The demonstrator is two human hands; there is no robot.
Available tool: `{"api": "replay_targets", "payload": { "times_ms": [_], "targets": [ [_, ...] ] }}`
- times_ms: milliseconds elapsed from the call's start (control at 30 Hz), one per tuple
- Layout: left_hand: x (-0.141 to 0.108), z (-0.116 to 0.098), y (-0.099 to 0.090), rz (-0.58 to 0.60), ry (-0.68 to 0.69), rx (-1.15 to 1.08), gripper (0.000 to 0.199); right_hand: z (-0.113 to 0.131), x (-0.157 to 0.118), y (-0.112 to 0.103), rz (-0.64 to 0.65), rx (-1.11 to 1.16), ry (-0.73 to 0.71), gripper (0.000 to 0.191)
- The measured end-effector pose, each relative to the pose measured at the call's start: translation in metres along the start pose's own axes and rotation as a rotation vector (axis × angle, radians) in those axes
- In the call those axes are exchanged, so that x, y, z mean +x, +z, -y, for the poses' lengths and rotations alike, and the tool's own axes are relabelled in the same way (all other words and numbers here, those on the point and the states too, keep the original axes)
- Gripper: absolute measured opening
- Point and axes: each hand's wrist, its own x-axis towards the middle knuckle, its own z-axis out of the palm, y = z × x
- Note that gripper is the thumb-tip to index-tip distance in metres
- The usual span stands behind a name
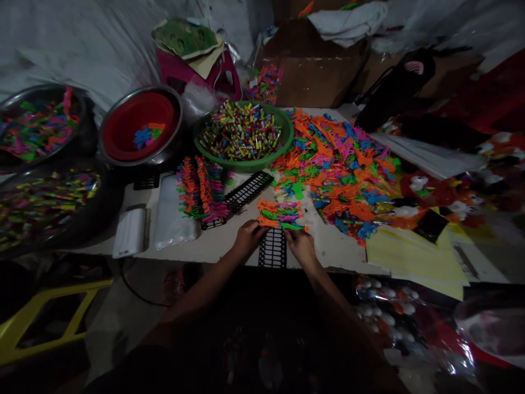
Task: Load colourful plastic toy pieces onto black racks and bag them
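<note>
In the head view, a black slotted plastic rack (273, 249) lies at the table's front edge, with rows of small bright plastic pieces (283, 209) across its far part. My left hand (247, 238) is closed at the rack's left side, its fingertips on the end of an orange plastic piece (268, 222). On the other side my right hand (302, 245) pinches at the end of a green plastic piece (292, 226). Both pieces lie across the slots at the near end of the rows. The fingertips are small and dim.
A loose heap of coloured plastic pieces (340, 158) spreads to the right. Behind stands a green basin (246, 164) of small wrapped rolls. Left are a filled rack (200, 186), another black rack (250, 191), clear bags (174, 219), a white box (130, 232) and a red bowl (135, 117).
</note>
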Motion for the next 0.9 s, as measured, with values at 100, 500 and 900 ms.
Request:
{"api": "replay_targets", "payload": {
  "times_ms": [100,500,900],
  "targets": [
    [0.001,-0.002,0.000,0.014,-0.006,-0.015,0.015,0.005,0.002,-0.001,0.018,-0.034,0.016,0.023],
    [0.002,0.000,0.007,0.030,-0.131,0.031,0.018,0.005,0.003,0.005,0.033,0.133,0.016,0.020],
    [-0.034,-0.037,-0.015,0.188,0.002,-0.127,0.020,-0.100,0.019,-0.105,-0.149,-0.381,0.414,0.030]
  ]
}}
